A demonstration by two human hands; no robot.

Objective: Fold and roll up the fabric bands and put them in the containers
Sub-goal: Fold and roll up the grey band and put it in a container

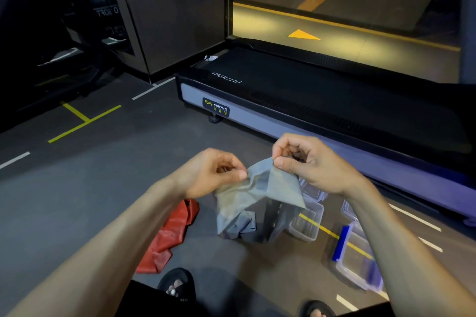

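Head camera view, looking down at two bare forearms held out above a dark grey gym floor (77, 188) marked with yellow and white tape lines. Both hands hold one thin, crumpled grey fabric band (247, 203) in the air. The left hand (213, 172) pinches the band's upper edge between thumb and curled fingers. The right hand (306, 162), just beside the left and a little higher, pinches a raised corner of the same band between thumb and forefinger, its other fingers curled. The grey band hangs down from both hands in loose folds.

Left of the grey band, a crumpled red fabric band (170, 237) lies on the floor. Right of the grey band, just beside its hanging end, sits a clear rectangular plastic container (309, 226), open on top. Further right, a second clear plastic container with blue clips (353, 257) stands on the floor, partly hidden by the right forearm. More clear plastic shows behind the right wrist, too hidden to make out.

Beyond the grey band, a black and silver treadmill base (296, 100) stretches across the floor. Below the grey band, two feet in dark sandals (177, 285) show at the frame's lower edge.
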